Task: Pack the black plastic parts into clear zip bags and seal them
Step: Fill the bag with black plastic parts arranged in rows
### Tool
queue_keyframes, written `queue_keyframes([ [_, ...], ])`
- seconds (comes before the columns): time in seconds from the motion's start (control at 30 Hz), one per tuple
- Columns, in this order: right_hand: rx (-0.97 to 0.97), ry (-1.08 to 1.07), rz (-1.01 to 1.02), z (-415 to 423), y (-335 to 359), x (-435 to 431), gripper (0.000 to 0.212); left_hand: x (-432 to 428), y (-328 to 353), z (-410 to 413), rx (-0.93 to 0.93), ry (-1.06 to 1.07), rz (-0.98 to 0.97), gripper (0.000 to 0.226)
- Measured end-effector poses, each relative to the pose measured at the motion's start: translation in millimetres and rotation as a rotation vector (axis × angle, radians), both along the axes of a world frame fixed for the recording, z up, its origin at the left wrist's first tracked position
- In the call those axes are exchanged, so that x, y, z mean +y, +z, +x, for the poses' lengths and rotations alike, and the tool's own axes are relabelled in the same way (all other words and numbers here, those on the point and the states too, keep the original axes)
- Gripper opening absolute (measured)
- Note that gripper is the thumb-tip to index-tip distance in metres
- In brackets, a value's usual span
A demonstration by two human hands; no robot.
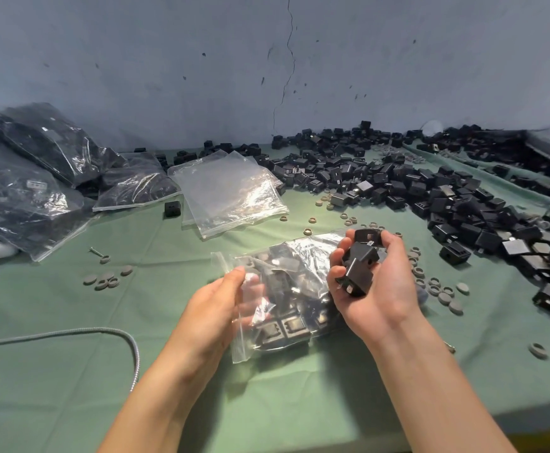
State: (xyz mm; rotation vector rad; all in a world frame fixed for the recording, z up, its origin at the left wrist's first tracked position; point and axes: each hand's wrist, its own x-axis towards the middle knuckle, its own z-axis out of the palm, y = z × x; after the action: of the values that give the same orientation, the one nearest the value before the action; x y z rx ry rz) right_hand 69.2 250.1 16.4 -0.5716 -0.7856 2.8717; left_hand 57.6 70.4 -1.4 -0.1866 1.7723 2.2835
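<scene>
The left grip (pixel 224 299) pinches the mouth edge of the clear zip bag (pixel 299 282), fingers showing through the plastic. The bag lies on the green surface (pixel 70 371), long axis running from this grip across to the right grip (pixel 375 279), mouth toward the left one. The right grip, palm up, clasps a handful of black parts (pixel 358 263) over the bag's closed end.

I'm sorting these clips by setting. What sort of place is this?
Probably a small workshop's packing bench: a heap of loose black plastic parts on the green-covered table, filled zip bags stacked at the left, and empty clear bags lying ready.
</scene>
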Motion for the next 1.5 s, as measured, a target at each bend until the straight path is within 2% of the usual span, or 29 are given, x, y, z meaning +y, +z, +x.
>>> queue_keyframes([
  [0.1,-0.01,0.005,0.009,-0.3,-0.6,0.3,0.032,-0.7,1.8,-0.2,-0.051,-0.04,0.029,0.028],
  [0.27,-0.016,-0.003,0.055,-0.4,-0.2,2.2,0.033,-10.7,3.2,-4.3,-0.029,-0.003,0.072,0.021],
  [0.43,0.011,0.054,0.359,-1.4,0.6,-5.5,0.038,-11.6,3.7,-3.1,-0.05,-0.071,0.175,0.018],
  [0.57,-0.027,0.16,0.473,-5.8,-2.0,-17.8,0.038,-11.6,3.4,-4.1,-0.068,-0.083,0.178,0.017],
  [0.77,-0.054,0.183,0.503,-8.3,-5.3,-21.1,0.037,-9.6,6.8,-2.9,-0.122,-0.105,0.258,0.028],
  [0.97,-0.068,0.181,0.532,-8.3,-4.7,-21.6,0.038,-8.0,9.2,-0.4,-0.138,-0.176,0.347,0.048],
  [1.17,-0.069,0.195,0.539,-9.2,-5.3,-22.1,0.038,-16.1,9.0,-4.1,-0.117,-0.255,0.256,0.035],
  [1.37,-0.07,0.196,0.542,-9.8,-6.1,-22.2,0.039,-3.4,7.5,-1.0,-0.149,-0.263,0.312,0.033],
  [1.5,-0.047,0.221,0.522,-10.1,-5.4,-21.7,0.039,-6.9,8.8,-3.1,-0.137,-0.161,0.274,0.033],
])
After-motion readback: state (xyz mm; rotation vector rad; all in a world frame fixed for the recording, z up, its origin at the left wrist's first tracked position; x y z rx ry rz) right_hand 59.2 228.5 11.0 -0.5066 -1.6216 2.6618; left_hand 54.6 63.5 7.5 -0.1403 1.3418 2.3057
